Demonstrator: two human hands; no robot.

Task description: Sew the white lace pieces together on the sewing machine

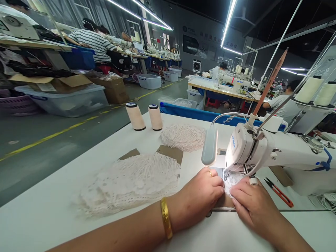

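Observation:
A white sewing machine [244, 145] stands at the right, its lamp lighting the needle area. Under its presser foot lies a piece of white lace [232, 179]. My left hand [201, 190], with a gold bangle at the wrist, has its fingers curled together on the lace's left edge. From the other side my right hand [254, 199] pinches the lace, its fingers pressed together close to the foot. Some fingertips and the needle are hidden. Left of the hands lies a heap of white lace pieces [133, 185], with a smaller lace pile [182, 137] behind it.
Two thread cones [135, 117] stand at the table's far left edge. Red-handled thread snips [279, 192] lie right of my right hand. A grey lamp head [209, 145] hangs beside the machine. Beyond the table are plastic bins [68, 101], other machines and people seated at work.

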